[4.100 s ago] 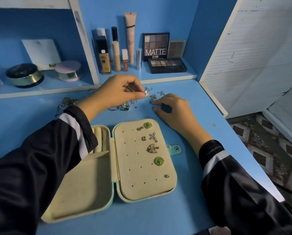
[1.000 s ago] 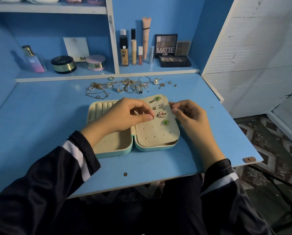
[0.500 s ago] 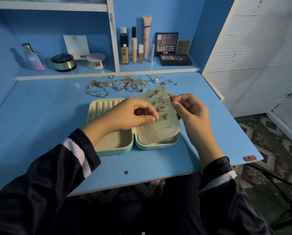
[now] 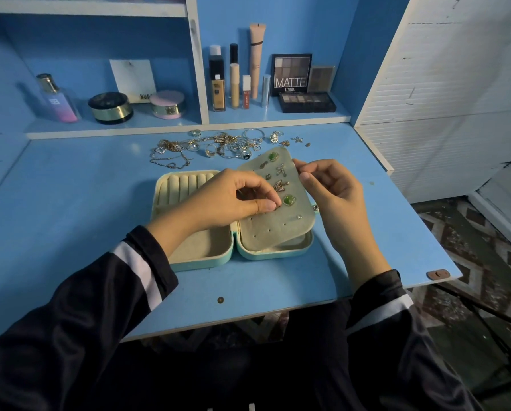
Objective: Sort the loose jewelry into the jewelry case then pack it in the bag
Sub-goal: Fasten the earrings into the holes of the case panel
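Observation:
A mint jewelry case [image 4: 201, 264] lies open on the blue desk [image 4: 70, 203], ring rolls in its left half. Its beige earring panel [image 4: 266, 229] is tilted up off the right half and carries several earrings, two of them green. My right hand [image 4: 334, 197] pinches the panel's far right edge and holds it raised. My left hand [image 4: 227, 200] pinches a small earring against the panel's face, beside the lower green earring [image 4: 289, 200]. Loose jewelry [image 4: 218, 145], chains and rings, lies in a pile behind the case. No bag is in view.
A low shelf behind the desk holds a perfume bottle [image 4: 57, 99], two round jars [image 4: 110, 107], cosmetic tubes [image 4: 235, 84] and eyeshadow palettes [image 4: 306, 100]. A white panelled wall [image 4: 441, 84] stands at the right. The desk's front edge [image 4: 278, 310] is close to my body.
My right hand has lifted the earring panel's far edge higher off the case. My left hand stays pinched at the panel face. Earlier it picked a piece from the loose pile.

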`<move>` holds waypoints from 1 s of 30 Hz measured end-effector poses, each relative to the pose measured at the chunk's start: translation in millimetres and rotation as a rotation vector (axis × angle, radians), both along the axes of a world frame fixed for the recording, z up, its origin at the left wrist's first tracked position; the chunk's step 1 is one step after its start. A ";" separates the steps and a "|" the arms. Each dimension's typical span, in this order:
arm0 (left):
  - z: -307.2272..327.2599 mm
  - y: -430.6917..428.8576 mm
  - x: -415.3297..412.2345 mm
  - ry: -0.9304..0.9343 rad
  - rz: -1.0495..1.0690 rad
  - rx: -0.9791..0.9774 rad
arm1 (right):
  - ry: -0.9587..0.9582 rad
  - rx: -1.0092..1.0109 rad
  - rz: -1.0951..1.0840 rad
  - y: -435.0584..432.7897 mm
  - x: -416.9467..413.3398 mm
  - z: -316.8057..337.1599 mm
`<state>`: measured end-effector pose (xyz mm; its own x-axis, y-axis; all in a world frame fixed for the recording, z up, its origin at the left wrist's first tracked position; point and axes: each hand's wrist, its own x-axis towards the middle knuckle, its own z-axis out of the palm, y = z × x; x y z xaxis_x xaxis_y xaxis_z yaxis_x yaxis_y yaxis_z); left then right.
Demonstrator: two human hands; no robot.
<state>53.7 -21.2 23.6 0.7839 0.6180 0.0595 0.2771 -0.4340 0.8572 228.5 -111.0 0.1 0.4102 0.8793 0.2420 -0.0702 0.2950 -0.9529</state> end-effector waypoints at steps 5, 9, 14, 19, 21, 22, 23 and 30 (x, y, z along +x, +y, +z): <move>-6.0 -1.7 0.8 -0.063 0.031 0.017 | 0.010 0.003 0.003 0.4 -0.2 -0.6; -10.3 -3.7 1.9 -0.107 0.068 0.036 | 0.008 0.004 0.005 0.9 0.6 -1.0; -12.0 -6.4 3.1 -0.126 0.098 0.029 | 0.017 0.010 0.009 1.3 -0.2 -0.7; -13.5 -5.4 3.5 -0.149 0.127 0.045 | 0.022 0.013 0.013 1.4 -0.6 -0.1; -14.8 -3.8 3.3 -0.165 0.132 0.072 | 0.028 0.014 0.011 1.3 -1.2 0.4; -15.6 -2.3 3.2 -0.168 0.132 0.092 | 0.030 0.012 0.009 1.3 -1.7 0.5; -16.4 -1.2 3.5 -0.169 0.129 0.113 | 0.032 0.009 0.008 1.3 -2.3 1.0; -12.4 5.8 1.2 -0.145 0.123 0.162 | 0.028 0.001 0.009 2.5 -5.5 7.3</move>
